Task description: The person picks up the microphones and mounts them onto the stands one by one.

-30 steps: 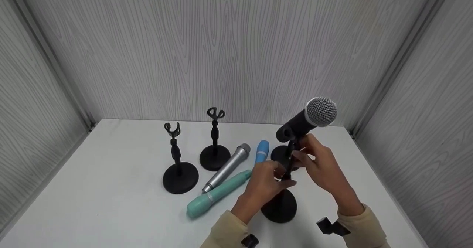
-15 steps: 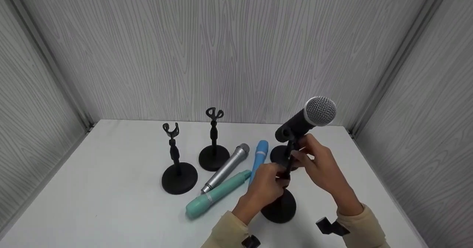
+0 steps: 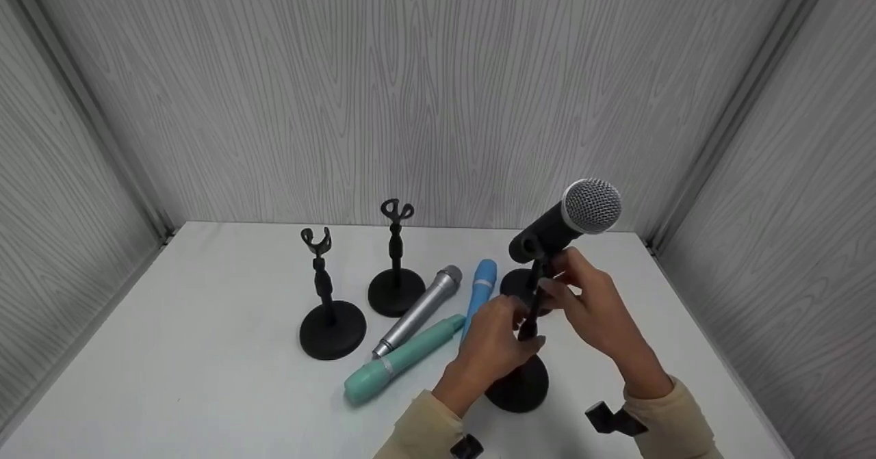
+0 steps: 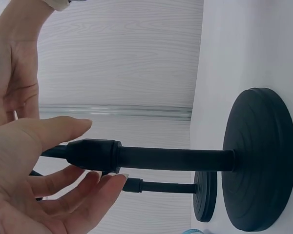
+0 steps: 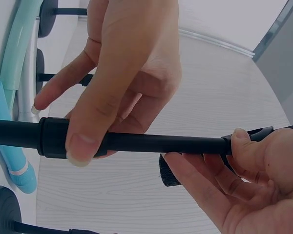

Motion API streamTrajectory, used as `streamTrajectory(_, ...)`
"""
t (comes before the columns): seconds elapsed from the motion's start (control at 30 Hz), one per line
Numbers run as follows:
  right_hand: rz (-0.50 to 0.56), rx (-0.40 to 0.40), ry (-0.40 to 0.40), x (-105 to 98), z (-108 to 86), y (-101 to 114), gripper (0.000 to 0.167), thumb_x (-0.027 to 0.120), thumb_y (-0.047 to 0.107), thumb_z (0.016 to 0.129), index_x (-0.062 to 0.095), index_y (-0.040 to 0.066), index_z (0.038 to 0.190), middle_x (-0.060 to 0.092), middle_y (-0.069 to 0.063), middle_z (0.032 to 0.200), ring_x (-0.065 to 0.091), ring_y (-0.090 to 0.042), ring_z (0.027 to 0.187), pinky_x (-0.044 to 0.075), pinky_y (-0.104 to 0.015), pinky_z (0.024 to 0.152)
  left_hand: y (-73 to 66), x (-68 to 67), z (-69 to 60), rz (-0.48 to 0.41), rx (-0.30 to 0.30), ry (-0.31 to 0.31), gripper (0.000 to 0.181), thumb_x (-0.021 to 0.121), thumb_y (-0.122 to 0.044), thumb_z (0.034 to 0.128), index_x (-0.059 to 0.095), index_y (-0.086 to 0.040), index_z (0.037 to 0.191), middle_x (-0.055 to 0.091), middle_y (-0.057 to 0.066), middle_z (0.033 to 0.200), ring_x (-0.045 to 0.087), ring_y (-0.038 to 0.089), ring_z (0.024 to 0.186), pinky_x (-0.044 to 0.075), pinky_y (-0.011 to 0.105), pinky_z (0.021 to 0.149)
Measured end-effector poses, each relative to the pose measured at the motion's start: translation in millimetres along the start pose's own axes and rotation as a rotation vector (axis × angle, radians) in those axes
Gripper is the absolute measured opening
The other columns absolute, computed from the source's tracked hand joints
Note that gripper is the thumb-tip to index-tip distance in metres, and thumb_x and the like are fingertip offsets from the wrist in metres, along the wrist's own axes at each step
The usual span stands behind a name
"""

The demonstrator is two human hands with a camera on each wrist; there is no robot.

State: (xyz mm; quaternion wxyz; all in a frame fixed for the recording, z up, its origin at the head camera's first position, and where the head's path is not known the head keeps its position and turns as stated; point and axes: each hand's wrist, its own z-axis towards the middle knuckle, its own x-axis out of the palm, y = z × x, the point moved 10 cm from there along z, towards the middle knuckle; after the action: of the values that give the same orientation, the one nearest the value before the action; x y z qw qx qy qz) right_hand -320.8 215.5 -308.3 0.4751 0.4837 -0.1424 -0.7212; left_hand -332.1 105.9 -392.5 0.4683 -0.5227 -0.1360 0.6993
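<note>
1. Nearer the right edge of the white surface [image 3: 191,349] than the left, your black stand [image 4: 178,159] rises upright, bearing a black microphone [image 3: 556,224] (silver-headed and tilted).
2. Your left hand [image 3: 494,339] curls loosely around the stand's collar [image 4: 94,155]; your right hand [image 3: 594,299] pinches its upper part, near the microphone.
3. Left of it lie a silver microphone [image 3: 419,310], a teal microphone [image 3: 404,360] and a blue microphone [image 3: 482,286]; three other stands [image 3: 397,291] stand toward the back edge.

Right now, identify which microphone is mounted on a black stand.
The silver-headed black microphone; the silver microphone, teal microphone and blue microphone lie on the white table.
</note>
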Motion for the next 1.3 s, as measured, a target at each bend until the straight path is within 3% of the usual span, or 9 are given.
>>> streamTrajectory(0.2,-0.006,-0.001,-0.001,-0.1,-0.5,-0.1,0.017,0.063,-0.004,0.098,0.058,0.000,0.114,0.070,-0.006,0.105,0.071,-0.015,0.088,0.062,-0.029,0.072,0.3,1.2,2.5,0.016,-0.026,-0.012,0.027,0.089,-0.019,0.0789,0.068,-0.012,0.094,0.071,0.000,0.086,0.063,0.007,0.077,0.050,0.017,0.067)
streamTrajectory(0.43,0.006,-0.001,0.000,-0.1,-1.8,-2.3,0.018,0.063,-0.002,0.099,0.059,0.001,0.116,0.071,-0.013,0.108,0.072,-0.018,0.090,0.063,-0.031,0.074,-0.5,1.8,5.2,-0.019,-0.044,-0.058,0.020,0.090,-0.017,0.0777,0.073,-0.011,0.086,0.073,-0.001,0.073,0.060,0.000,0.066,0.046,0.014,0.057)
streamTrajectory(0.8,-0.004,-0.027,-0.016,-1.1,-1.8,0.7,0.018,0.063,-0.003,0.098,0.059,0.000,0.115,0.071,-0.001,0.106,0.072,-0.016,0.089,0.062,-0.029,0.073,-4.7,-0.7,7.3,-0.022,-0.021,-0.055,0.012,0.089,-0.010,0.0766,0.077,-0.009,0.075,0.072,0.000,0.063,0.057,-0.001,0.058,0.042,0.013,0.050)
streamTrajectory(1.1,-0.001,-0.014,-0.010,-0.2,-1.7,1.2,0.016,0.063,-0.003,0.098,0.059,0.002,0.113,0.071,-0.002,0.107,0.071,-0.015,0.090,0.062,-0.029,0.073,-6.9,-0.8,6.3,-0.010,-0.042,-0.048,0.011,0.086,-0.007,0.0779,0.077,-0.008,0.073,0.072,0.001,0.063,0.055,0.000,0.058,0.042,0.015,0.050)
streamTrajectory(1.3,0.005,-0.011,-0.006,0.4,-0.8,0.8,0.017,0.063,-0.004,0.098,0.058,0.001,0.114,0.070,-0.003,0.107,0.071,-0.015,0.088,0.062,-0.028,0.071,-7.8,0.0,3.4,-0.010,-0.010,-0.080,0.011,0.084,-0.004,0.0785,0.075,-0.008,0.074,0.070,0.001,0.062,0.051,0.001,0.058,0.042,0.015,0.051)
